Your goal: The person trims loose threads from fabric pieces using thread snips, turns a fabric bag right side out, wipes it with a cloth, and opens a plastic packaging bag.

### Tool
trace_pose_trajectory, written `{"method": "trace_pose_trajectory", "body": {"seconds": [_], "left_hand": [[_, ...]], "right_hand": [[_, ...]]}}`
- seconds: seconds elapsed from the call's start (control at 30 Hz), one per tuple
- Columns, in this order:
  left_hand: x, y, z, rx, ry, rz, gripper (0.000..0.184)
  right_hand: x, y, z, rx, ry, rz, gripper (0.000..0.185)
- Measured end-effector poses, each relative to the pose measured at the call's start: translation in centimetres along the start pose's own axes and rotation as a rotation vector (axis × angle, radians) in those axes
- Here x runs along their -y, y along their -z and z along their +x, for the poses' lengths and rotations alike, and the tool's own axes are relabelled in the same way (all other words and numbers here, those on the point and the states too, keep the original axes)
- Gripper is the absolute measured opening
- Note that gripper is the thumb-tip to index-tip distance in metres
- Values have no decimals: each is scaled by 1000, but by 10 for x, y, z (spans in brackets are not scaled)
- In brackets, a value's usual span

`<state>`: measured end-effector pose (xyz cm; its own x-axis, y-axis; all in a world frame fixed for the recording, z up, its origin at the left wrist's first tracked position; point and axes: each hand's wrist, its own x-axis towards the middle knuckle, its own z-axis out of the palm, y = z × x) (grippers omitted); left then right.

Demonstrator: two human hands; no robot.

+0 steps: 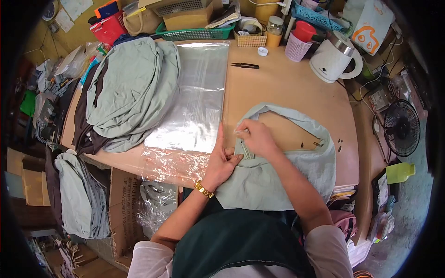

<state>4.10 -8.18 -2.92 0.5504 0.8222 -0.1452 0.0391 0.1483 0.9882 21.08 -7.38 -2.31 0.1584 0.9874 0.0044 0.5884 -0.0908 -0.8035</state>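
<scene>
Fingers of the left hand point(220, 164) sit at the pale green bag's point(259, 183) left edge, grip unclear; just beyond, the right hand point(257, 139) pinches, contents too tiny; bag sprawls rightward, strap point(287, 112) looping away across the worktop point(287, 83).

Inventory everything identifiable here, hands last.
Fabric piece: one, grey-green, front of table, under both hands
Fabric pile: one, mostly grey-green, table's left side
Fabric bundle: one, grey-green, left, below table
Plastic sheets: several, clear, middle of table
Snips: one, black, beyond fabric piece
Kettle: one, white, table's far right
Small basket: one, lilac, left of kettle
Fan: one, black, right of table
Carton: one, brown, right of bundle
Table: one, light brown, centre
Clutter: uncountable, mixed colours, around table
Watch: one, gold, left wrist
Left hand: one, bare, fabric piece's left edge
Right hand: one, bare, pinching at its opening
</scene>
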Motion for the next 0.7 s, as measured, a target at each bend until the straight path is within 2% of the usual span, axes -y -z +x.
{"method": "trace_pose_trajectory", "body": {"seconds": [0.07,0.13,0.2,0.23,0.33,0.4,0.47,0.53,0.6,0.63,0.7], "left_hand": [[-4,-3,1,-32,-8,-118,103],[-7,-1,3,-22,7,-73,102],[-2,0,2,2,33,-21,102],[3,1,3,5,9,48,101],[3,3,6,13,-16,136,101],[0,0,5,18,-9,151,101],[-3,-7,5,-49,-18,-111,101],[-3,-5,6,-41,-19,-66,101],[0,-1,4,-26,-5,-19,101],[3,0,5,-24,-5,26,100],[2,2,5,-4,-23,69,99]], "right_hand": [[-13,21,-6,5,83,70,11],[-14,25,-19,30,154,141,9],[-4,19,-36,98,145,-66,7],[-5,14,-38,95,135,-65,7],[-11,1,-27,-15,14,59,9],[-10,-5,-21,-189,47,-93,9],[-16,7,-21,-221,58,1,9],[-17,11,-21,-244,74,89,8],[-14,5,-35,-71,323,-36,6],[-13,0,-35,-80,310,-35,6],[-9,0,-19,-124,62,-63,7]]}}
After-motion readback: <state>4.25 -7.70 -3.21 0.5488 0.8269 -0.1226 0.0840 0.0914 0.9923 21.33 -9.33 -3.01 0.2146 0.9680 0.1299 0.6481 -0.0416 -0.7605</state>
